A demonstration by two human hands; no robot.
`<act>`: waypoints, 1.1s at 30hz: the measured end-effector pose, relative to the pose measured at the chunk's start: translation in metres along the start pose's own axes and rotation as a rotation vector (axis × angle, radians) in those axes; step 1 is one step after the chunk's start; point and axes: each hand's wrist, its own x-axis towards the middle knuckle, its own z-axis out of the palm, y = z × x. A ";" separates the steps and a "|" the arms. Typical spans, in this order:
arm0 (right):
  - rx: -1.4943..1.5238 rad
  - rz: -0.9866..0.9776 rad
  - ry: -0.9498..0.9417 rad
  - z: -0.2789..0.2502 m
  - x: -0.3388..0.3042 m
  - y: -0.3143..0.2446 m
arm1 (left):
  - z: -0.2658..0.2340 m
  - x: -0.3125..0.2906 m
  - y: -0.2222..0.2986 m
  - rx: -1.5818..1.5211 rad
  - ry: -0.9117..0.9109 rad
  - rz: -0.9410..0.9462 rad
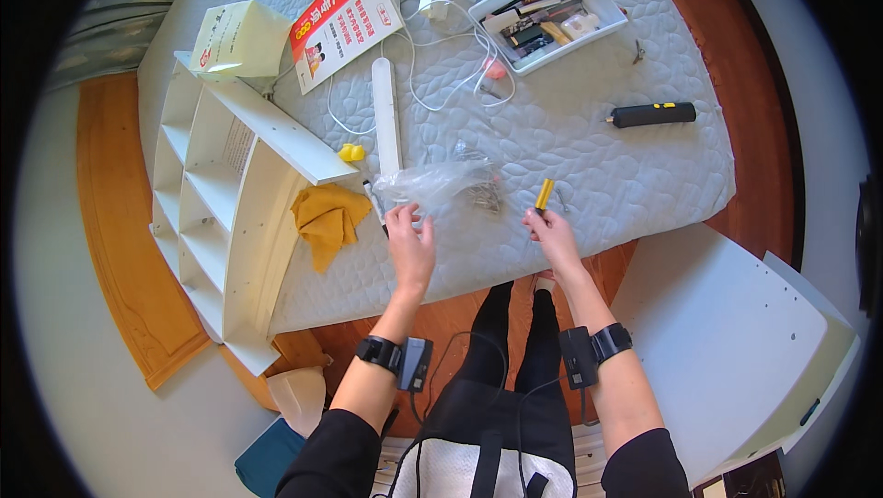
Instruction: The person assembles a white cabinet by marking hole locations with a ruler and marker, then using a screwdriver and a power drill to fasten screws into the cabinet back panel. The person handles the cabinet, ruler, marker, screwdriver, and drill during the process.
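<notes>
My right hand (pixel 553 234) grips a short yellow-and-black cylinder (pixel 545 193) upright; the frame does not show its exact kind. My left hand (pixel 410 242) hovers at the near part of the bed, its fingers loosely bent and apart, with nothing visible in them. Right beside its fingertips lies a black-and-white pen (pixel 373 201); whether they touch, I cannot tell. Just beyond that hand is a crumpled clear plastic bag (pixel 432 182), with a pile of small metal hardware (pixel 484 194) at its right end. A mustard cloth (pixel 329 222) lies left of the pen.
A white shelf unit (pixel 248 231) leans along the bed's left side, near a white strip (pixel 386 116). Farther back are a red-and-white book (pixel 345 24), white cables (pixel 414 84) and a tool bin (pixel 602 41). A black electric screwdriver (pixel 653 114) lies right; a white panel (pixel 717 342) stands nearer.
</notes>
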 end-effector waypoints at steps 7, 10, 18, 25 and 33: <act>0.224 -0.080 0.093 0.019 0.025 0.020 | 0.004 0.004 -0.018 -0.159 0.178 -0.171; -0.043 -0.182 0.177 0.016 0.012 0.013 | 0.011 0.004 -0.062 -0.002 0.217 -0.255; -0.144 -0.353 0.303 0.039 -0.027 0.019 | 0.025 0.049 -0.163 0.163 -0.117 -0.493; 0.025 -0.047 -0.103 0.060 -0.068 0.038 | -0.012 -0.042 0.000 -0.884 -0.344 -0.920; -0.123 -0.098 -0.032 0.029 -0.104 0.027 | 0.019 -0.049 0.102 -0.729 -0.538 -0.800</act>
